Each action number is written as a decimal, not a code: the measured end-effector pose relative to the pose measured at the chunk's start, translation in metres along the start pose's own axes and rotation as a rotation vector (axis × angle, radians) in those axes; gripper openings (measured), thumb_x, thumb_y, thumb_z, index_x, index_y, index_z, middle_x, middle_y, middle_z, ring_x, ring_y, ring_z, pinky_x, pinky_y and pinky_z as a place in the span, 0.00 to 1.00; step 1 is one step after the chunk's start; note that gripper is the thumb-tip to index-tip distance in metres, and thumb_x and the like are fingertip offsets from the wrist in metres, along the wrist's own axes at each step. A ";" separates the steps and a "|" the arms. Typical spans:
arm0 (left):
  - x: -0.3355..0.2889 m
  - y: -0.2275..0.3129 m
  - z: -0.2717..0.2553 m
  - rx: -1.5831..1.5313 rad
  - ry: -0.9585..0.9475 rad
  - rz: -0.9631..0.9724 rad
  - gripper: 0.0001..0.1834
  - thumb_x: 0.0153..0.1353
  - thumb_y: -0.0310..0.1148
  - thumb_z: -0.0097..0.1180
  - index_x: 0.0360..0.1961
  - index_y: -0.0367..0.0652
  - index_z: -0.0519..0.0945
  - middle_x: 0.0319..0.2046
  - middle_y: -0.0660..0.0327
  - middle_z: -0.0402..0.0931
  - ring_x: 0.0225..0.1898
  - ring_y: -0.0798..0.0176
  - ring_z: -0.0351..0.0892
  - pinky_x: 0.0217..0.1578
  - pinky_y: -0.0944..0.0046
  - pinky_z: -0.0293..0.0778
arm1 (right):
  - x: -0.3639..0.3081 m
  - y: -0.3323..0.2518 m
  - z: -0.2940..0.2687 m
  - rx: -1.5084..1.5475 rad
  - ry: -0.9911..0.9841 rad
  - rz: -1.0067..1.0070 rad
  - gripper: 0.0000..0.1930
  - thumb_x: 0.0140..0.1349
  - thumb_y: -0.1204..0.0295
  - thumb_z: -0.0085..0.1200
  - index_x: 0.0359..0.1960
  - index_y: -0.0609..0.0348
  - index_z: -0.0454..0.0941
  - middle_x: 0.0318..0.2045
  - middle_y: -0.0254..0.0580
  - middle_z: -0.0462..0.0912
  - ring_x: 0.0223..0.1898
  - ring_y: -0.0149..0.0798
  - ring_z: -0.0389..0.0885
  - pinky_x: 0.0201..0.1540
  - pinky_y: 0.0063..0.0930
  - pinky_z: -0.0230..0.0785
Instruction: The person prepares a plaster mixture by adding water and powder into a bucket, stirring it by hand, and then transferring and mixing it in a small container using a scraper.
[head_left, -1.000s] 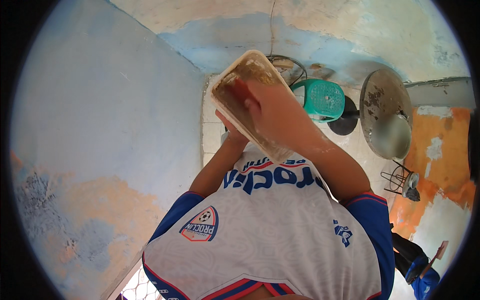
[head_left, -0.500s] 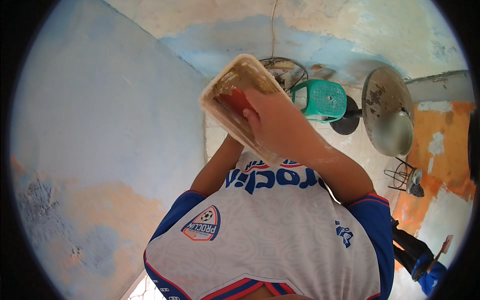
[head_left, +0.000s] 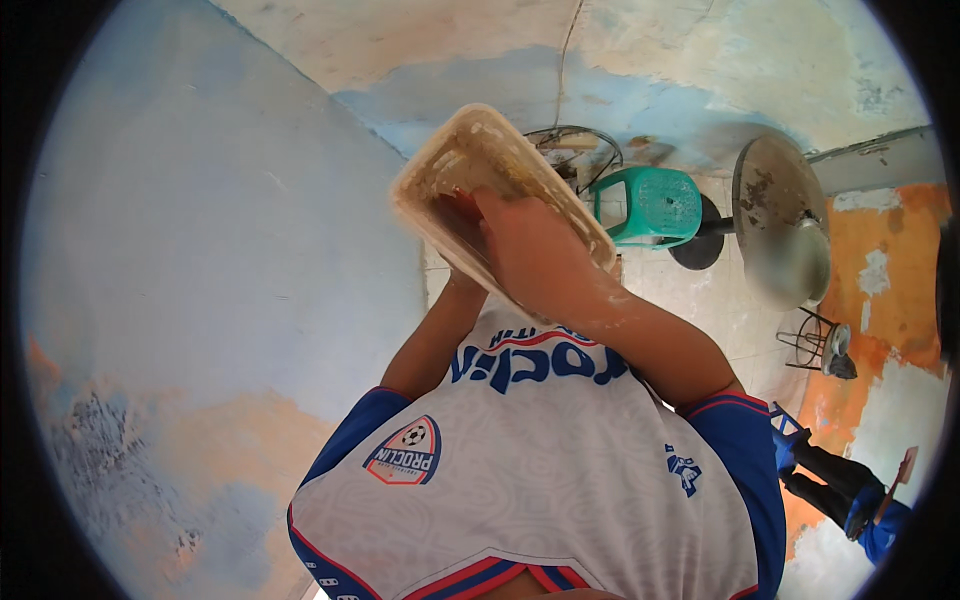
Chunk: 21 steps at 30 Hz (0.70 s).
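Observation:
A worn, off-white rectangular plastic tub (head_left: 585, 240) is tilted in front of my chest, with pale smears and residue inside. My left hand (head_left: 464, 284) supports it from below; only the wrist part shows and the fingers are hidden behind the tub. Inside it, my right hand (head_left: 535, 240) is closed around a flat red scraper (head_left: 462, 206), whose lower edge lies near the tub's inner wall. Pale dust marks the right wrist.
A patchy blue wall (head_left: 240, 200) rises close on the left. Beyond the tub stand a green plastic stool (head_left: 660, 205) and a round table (head_left: 765, 190) with a blurred pale basin (head_left: 800, 265) by it. At lower right, another person (head_left: 840, 475) works near an orange wall with a reddish tool (head_left: 900, 480).
My right hand and the red scraper have shifted slightly down and left within the tub. The tub has tipped a little, showing more of its inside. The other person has moved.

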<state>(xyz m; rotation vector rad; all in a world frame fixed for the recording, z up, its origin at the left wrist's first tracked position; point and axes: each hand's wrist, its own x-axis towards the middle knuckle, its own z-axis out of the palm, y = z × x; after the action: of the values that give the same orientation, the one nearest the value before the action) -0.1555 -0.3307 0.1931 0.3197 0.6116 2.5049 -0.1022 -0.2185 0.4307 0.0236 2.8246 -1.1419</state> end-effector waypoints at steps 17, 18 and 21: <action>0.012 0.048 0.038 -0.199 0.209 -0.078 0.44 0.67 0.71 0.25 0.73 0.54 0.60 0.68 0.60 0.66 0.67 0.55 0.68 0.67 0.51 0.66 | 0.021 -0.027 -0.023 -0.048 0.149 -0.014 0.10 0.64 0.74 0.53 0.43 0.65 0.71 0.28 0.63 0.80 0.32 0.66 0.80 0.36 0.50 0.71; 0.011 0.046 0.036 -0.299 0.168 -0.122 0.44 0.66 0.72 0.26 0.73 0.54 0.60 0.68 0.60 0.66 0.67 0.54 0.68 0.67 0.51 0.67 | 0.023 -0.025 -0.022 -0.047 0.119 0.021 0.10 0.64 0.74 0.53 0.43 0.65 0.71 0.28 0.63 0.80 0.33 0.66 0.79 0.37 0.50 0.71; 0.013 0.045 0.037 -0.619 -0.007 -0.218 0.46 0.64 0.73 0.29 0.74 0.55 0.59 0.69 0.58 0.65 0.67 0.53 0.68 0.66 0.49 0.69 | 0.030 -0.024 -0.018 -0.059 0.062 0.081 0.09 0.64 0.73 0.53 0.43 0.65 0.71 0.30 0.64 0.81 0.35 0.66 0.79 0.38 0.50 0.71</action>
<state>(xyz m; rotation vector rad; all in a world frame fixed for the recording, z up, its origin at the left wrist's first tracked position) -0.1733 -0.3444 0.2484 0.0247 -0.1416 2.3357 -0.1350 -0.2234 0.4572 0.1701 2.8804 -1.0582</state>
